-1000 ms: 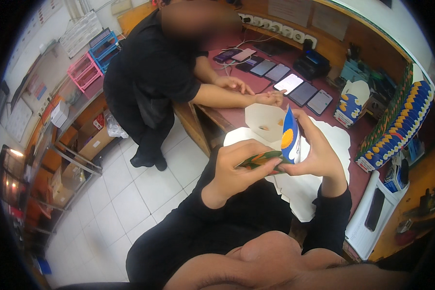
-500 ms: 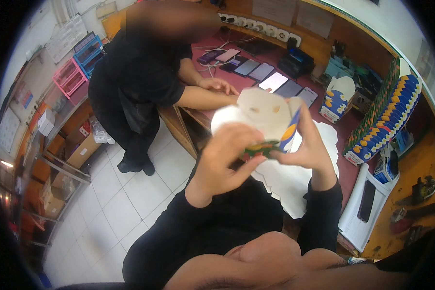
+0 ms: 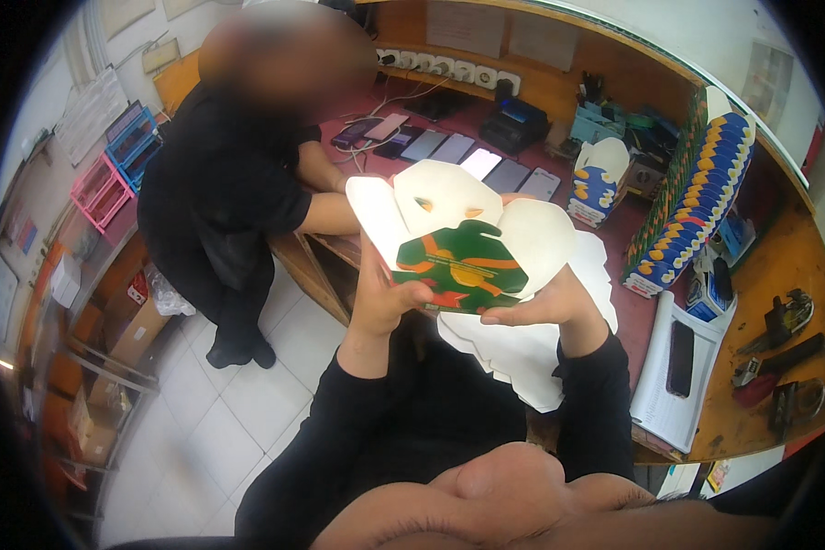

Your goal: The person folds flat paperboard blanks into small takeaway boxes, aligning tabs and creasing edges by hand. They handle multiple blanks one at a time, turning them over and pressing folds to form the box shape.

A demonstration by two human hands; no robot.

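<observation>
Between my two hands I hold a paper food box (image 3: 463,269), its green printed side toward me and its white top flaps spread apart. My left hand (image 3: 378,291) grips its left side, with the thumb on the green face. At the lower right corner, my right hand (image 3: 552,307) closes on the box with its thumb in front; its other fingers are mostly hidden behind. Flat white box blanks (image 3: 513,353) lie in a pile on the desk under and behind the held box.
Nested food boxes (image 3: 697,197) form a tall leaning stack at right, near a single standing box (image 3: 599,183). Several phones (image 3: 479,165) line the red desk. A dark phone (image 3: 680,357) rests on a white tray (image 3: 655,394). Beside me at left stands a co-worker (image 3: 220,183), arms on the desk.
The box has turned so its green side faces me and its flaps spread wider. My left hand has moved from its front to its left side. The view has shifted slightly.
</observation>
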